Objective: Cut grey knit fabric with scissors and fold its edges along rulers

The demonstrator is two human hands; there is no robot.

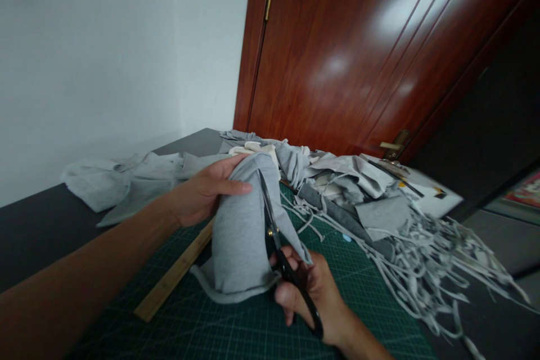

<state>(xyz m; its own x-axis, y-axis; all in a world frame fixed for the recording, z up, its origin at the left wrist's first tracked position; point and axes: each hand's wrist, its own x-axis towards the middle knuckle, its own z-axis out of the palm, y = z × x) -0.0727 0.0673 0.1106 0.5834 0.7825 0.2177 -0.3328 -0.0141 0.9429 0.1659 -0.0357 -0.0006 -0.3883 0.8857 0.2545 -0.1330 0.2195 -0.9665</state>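
Note:
A piece of light grey fabric [240, 236] hangs above the green cutting mat [337, 315], its lower edge curled. My left hand [208, 188] pinches its upper part, with the thumb on the front face. My right hand [310, 292] is closed round the handles of black scissors [291, 270]. The blades point up along a slit in the fabric, and a narrow flap of cloth hangs to their right, over the fingers of my right hand. The blade tips are near the top of the slit.
A wooden ruler [175, 270] lies on the mat at the left. Grey cloth [143, 180] is spread behind my left arm. Fabric pieces [354, 174] and tangled strips [430, 264] cover the right side. A brown door [329, 56] stands behind the table.

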